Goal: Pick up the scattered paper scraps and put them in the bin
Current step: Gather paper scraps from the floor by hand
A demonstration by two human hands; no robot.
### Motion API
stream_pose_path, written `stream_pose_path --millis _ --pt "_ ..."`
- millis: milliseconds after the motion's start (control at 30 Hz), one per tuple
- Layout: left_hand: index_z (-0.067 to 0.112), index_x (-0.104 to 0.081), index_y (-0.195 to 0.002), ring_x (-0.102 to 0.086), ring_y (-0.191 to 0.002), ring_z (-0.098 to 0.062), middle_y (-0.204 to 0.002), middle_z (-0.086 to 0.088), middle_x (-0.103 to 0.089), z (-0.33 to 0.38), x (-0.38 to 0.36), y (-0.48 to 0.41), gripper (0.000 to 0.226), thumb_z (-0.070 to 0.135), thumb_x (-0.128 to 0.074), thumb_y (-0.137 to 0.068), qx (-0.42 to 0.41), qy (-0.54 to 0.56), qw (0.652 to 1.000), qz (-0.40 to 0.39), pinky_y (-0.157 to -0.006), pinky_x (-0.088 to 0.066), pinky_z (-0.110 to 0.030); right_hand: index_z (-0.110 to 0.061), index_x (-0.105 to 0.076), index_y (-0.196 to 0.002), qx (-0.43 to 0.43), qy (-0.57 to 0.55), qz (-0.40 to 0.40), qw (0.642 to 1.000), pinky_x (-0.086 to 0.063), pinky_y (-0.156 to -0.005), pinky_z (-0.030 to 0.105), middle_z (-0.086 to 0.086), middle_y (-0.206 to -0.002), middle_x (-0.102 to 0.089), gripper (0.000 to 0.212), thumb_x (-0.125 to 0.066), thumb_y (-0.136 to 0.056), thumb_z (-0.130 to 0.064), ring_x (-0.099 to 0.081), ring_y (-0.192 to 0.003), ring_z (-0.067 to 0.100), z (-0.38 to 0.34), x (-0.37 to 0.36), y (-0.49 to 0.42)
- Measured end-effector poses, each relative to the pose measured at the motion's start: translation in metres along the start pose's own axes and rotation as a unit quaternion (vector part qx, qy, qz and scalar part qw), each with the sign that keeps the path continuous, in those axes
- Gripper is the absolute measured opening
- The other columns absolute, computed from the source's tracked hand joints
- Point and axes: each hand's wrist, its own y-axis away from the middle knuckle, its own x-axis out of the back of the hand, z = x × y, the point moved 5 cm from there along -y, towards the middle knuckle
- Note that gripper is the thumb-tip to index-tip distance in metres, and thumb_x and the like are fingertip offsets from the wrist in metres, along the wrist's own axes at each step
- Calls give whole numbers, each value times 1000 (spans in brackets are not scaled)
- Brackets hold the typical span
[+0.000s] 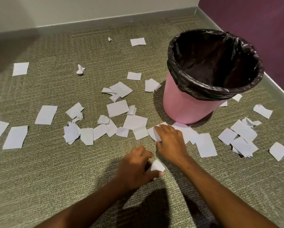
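Observation:
Several pale paper scraps (118,108) lie scattered over the green carpet, some flat, some crumpled. A pink bin (185,106) with a black liner stands upright at the right, and its inside looks dark. My left hand (136,168) grips a small white scrap (156,166) just above the carpet, near the lower middle. My right hand (170,141) reaches forward onto a flat scrap (154,133) in front of the bin, with thumb and fingers closing on its edge.
A pale wall with a grey skirting board (88,23) runs along the back, and a purple wall (253,22) closes the right side behind the bin. More scraps (241,137) lie to the right of the bin and at the far left (16,137).

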Motion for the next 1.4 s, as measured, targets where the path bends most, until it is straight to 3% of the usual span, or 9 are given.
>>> stream_pose_path --millis 100,267,500,600,767,900,1000,1100,1400 --pt "22 -69 -118 -55 -95 -19 -109 2 -60 4 -11 7 74 88 -59 -84 -15 -42 999 -20 -71 -48 -36 -20 -69 -129 1 22 11 1000 -48 -99 46 5 -140 -66 46 -72 -84 -12 -59 -128 28 2 1 -2" --pt "22 -63 -108 -54 -95 -23 -107 2 -57 6 -11 9 23 40 -65 -94 -7 -13 1000 -1 -75 -51 -45 -25 -81 -116 -4 -12 46 999 -50 -98 45 1 -133 -74 32 -70 -89 -12 -66 -122 25 6 6 -5" --pt "22 -58 -101 -52 -89 -16 -97 7 -57 -15 5 -1 11 31 -55 -107 33 80 995 43 -73 -49 -40 -19 -74 -96 -26 -56 84 995 -51 -69 37 -1 -82 -74 11 -72 -93 -10 -65 -74 24 8 11 -7" --pt "22 -62 -107 -52 -92 -16 -101 4 -60 -36 31 -13 5 20 -64 -103 88 28 990 107 -76 -50 -43 -14 -71 -99 -26 -61 55 996 -54 -64 39 6 -81 -74 2 -71 -98 -16 -67 -72 29 5 7 -10" --pt "21 -66 -109 -44 -140 -31 -149 -8 -50 -72 62 -40 13 25 -69 -97 152 -118 977 92 -100 -45 -51 -16 -64 -113 6 -66 14 998 -55 -63 36 5 -90 -75 16 -71 -102 -25 -68 -75 26 -12 -1 -15" --pt "19 -63 -103 -55 -112 -31 -114 -3 -62 -83 57 -45 9 23 -65 -96 146 -117 981 54 -85 -44 -45 -21 -52 -135 45 -76 -5 996 -62 -69 43 4 -117 -72 47 -78 -96 -24 -71 -89 26 -27 -7 -20" --pt "20 -63 -106 -55 -101 -29 -106 -3 -63 -86 53 -42 9 24 -64 -98 157 -121 979 54 -79 -44 -42 -28 -31 -159 64 -70 -49 994 -62 -74 45 6 -123 -70 85 -83 -92 -27 -71 -98 29 -36 -10 -27" --pt "19 -61 -106 -53 -96 -28 -104 -3 -63 -86 49 -37 6 20 -62 -100 154 -83 983 52 -73 -38 -38 -37 -15 -167 56 -31 -98 993 -58 -78 43 9 -125 -70 100 -82 -92 -35 -70 -103 32 -38 -13 -37" --pt "28 -52 -132 -62 -102 -21 -115 2 -69 -82 43 -20 40 15 -65 -96 203 64 975 57 -82 -51 -39 -23 -57 -119 10 -56 -104 993 -49 -69 36 2 -107 -70 37 -80 -93 -36 -67 -93 27 -36 -10 -36"
